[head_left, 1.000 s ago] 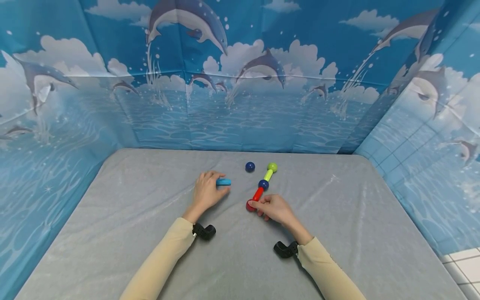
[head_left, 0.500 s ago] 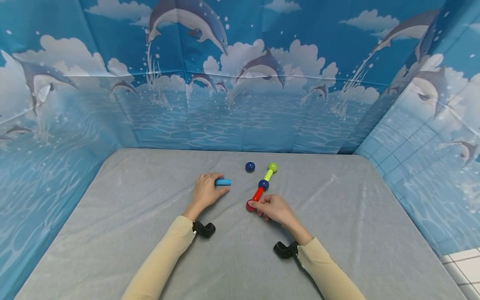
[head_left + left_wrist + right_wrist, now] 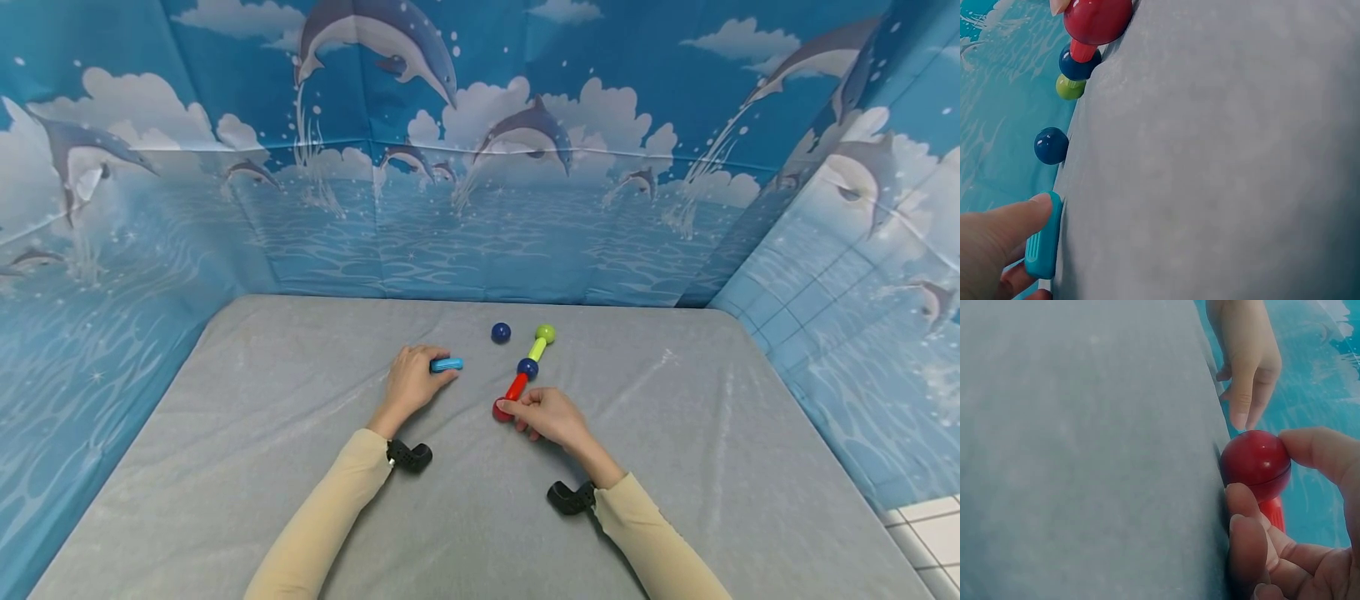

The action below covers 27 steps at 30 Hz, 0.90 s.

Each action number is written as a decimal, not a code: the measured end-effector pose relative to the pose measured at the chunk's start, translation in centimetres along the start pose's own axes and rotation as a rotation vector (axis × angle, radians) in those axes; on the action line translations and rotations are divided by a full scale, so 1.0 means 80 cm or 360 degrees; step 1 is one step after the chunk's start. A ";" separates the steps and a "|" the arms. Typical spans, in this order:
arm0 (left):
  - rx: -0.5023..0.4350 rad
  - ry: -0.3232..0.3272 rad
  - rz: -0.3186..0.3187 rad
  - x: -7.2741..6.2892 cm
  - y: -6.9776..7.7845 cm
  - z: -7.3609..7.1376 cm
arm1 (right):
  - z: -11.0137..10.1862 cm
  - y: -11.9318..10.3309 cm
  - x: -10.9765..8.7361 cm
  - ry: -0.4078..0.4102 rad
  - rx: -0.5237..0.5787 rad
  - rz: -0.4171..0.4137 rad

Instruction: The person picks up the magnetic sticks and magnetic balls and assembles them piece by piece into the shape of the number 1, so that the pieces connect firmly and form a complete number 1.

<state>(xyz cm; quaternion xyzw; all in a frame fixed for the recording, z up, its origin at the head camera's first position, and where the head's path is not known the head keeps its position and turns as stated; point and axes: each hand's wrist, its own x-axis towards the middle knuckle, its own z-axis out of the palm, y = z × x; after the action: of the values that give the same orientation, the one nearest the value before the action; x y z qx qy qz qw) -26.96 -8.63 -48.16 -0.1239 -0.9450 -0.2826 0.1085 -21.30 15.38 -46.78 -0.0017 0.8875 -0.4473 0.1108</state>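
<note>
In the head view, a chain lies on the grey cloth: a red ball (image 3: 502,409), a red rod (image 3: 517,387), a dark blue ball (image 3: 528,368), a yellow-green rod (image 3: 537,349) and a yellow-green ball (image 3: 545,334). My right hand (image 3: 552,415) pinches the red ball between thumb and fingers, as the right wrist view also shows. To the left, my left hand (image 3: 411,386) holds a short light blue rod (image 3: 1044,240), thumb at one end and fingers toward the other. The fingers partly hide the rod.
A loose dark blue ball (image 3: 500,332) rests behind the hands, left of the chain. Grey cloth (image 3: 637,367) covers the table. A blue dolphin-print curtain (image 3: 480,225) hangs along the back and sides.
The light blue rod has tilted slightly in my left hand, its right end now a little higher. My right hand stays in place on the red ball.
</note>
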 end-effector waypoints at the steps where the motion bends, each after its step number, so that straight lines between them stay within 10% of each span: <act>1: 0.0003 0.0007 0.0003 0.000 0.000 0.000 | 0.000 0.000 0.000 -0.0001 -0.0002 0.0000; 27: -0.0079 0.0117 0.0064 -0.027 0.007 -0.006 | -0.002 -0.002 -0.001 -0.0033 0.0031 0.0018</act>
<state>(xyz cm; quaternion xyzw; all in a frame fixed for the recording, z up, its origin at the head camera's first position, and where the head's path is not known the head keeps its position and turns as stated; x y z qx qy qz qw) -24.66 -8.84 -48.10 -0.1350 -0.9305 -0.3080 0.1455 -21.30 15.40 -46.56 -0.0002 0.8820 -0.4551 0.1226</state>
